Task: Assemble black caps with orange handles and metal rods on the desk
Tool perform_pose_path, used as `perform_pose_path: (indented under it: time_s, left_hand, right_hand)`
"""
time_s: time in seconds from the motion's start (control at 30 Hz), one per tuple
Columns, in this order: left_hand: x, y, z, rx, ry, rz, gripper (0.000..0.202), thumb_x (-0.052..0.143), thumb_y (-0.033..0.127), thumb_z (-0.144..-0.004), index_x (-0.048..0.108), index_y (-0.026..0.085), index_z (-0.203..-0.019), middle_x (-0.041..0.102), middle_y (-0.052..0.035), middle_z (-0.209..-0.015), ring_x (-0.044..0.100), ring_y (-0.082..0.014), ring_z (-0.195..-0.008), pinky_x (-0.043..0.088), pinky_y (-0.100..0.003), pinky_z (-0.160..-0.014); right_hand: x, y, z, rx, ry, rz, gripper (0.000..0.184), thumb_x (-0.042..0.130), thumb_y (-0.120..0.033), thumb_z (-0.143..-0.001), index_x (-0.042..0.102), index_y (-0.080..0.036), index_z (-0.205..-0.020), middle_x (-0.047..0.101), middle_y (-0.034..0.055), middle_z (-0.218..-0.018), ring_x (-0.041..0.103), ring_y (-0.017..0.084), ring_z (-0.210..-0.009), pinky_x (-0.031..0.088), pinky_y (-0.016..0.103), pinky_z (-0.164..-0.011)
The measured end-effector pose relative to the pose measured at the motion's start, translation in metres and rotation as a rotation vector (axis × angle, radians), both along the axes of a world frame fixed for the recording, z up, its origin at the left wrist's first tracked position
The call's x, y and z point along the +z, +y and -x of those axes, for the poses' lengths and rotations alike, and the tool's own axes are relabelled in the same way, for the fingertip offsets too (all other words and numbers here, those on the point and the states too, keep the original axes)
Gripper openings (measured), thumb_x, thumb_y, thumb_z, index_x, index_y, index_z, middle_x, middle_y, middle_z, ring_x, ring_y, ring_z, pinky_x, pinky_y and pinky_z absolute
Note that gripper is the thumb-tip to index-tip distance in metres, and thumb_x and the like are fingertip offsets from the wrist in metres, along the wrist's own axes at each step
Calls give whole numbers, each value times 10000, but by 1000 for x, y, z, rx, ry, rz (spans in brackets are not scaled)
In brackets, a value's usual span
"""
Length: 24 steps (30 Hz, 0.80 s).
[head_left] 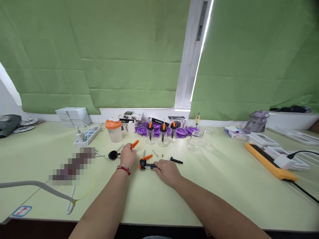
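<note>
My left hand (128, 155) is closed around an orange plastic lever (135, 143), whose tip sticks out past the fingers. In my right hand (168, 171) is a black shaft with a round black cap (143, 164), lying low over the table. Beneath and behind that cap rests another orange lever (148, 157). To the left of my left hand lies a round black part (113, 155) with a metal rod. A black peg (176, 160), a thin metal pin (155, 153) and tiny brown pieces (162, 155) lie beyond my right hand.
Glass jars with orange-and-black tops (163, 134) stand before purple plastic parts (181, 132). Bare glass vessels (192, 144) are right of them. An orange-lidded cup (114, 132), a power strip (93, 134) and a grey hose (45, 187) are left; a yellow power strip (269, 161) is right.
</note>
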State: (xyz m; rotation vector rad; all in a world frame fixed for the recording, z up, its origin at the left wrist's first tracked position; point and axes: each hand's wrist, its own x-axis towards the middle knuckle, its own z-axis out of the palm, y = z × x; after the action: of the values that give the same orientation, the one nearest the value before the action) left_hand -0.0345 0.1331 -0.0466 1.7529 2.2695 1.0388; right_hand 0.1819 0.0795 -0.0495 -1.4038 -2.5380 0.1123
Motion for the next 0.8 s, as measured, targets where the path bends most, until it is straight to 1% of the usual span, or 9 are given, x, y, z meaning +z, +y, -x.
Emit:
perform_pose_path:
  time_s: [0.13, 0.27, 0.43, 0.53, 0.67, 0.8]
  left_hand:
    - [6, -6, -3, -51, -119, -178, 276, 408, 199, -793, 554, 176, -1027, 631, -76, -955, 592, -214, -865, 447, -326, -777]
    - [11, -12, -6, -83, -180, -255, 269, 419, 230, -801, 551, 177, -1029, 619, -73, -962, 580, -214, -875, 448, -334, -788]
    - [13, -17, -12, -131, -201, -256, 279, 417, 235, -812, 553, 181, -1049, 605, -77, -984, 578, -209, -861, 455, -338, -787]
    - [15, -17, -14, -134, -189, -242, 281, 419, 235, -814, 563, 177, -1049, 598, -81, -992, 578, -207, -862, 457, -340, -792]
    - [17, -17, -11, -117, -189, -246, 279, 422, 235, -808, 573, 173, -1033, 608, -86, -979, 582, -216, -867, 457, -346, -789]
    - [17, -17, -6, -91, -207, -254, 288, 432, 230, -788, 591, 175, -1022, 623, -83, -975, 591, -219, -857, 459, -343, -787]
  right_hand:
    - [-1, 6, 15, -10, -7, -46, 287, 405, -362, -929, 642, -200, -949, 647, 46, -896, 597, 164, -828, 365, 262, -672]
    - [-1, 14, 33, -1, -20, -73, 294, 429, -371, -917, 659, -188, -932, 648, 63, -897, 595, 186, -846, 388, 279, -694]
    - [-1, 27, 57, -6, -57, -63, 297, 460, -370, -902, 672, -168, -951, 639, 90, -905, 592, 215, -871, 408, 299, -704]
    - [-2, 33, 66, -10, -73, -68, 310, 452, -361, -904, 674, -151, -953, 630, 106, -920, 585, 227, -882, 415, 306, -702]
    - [-4, 37, 72, -24, -52, -72, 314, 415, -332, -918, 661, -144, -966, 623, 114, -939, 578, 224, -876, 417, 310, -707]
    - [-3, 37, 70, -59, 11, -56, 282, 480, -343, -886, 637, -144, -1010, 613, 119, -979, 561, 229, -926, 417, 312, -744]
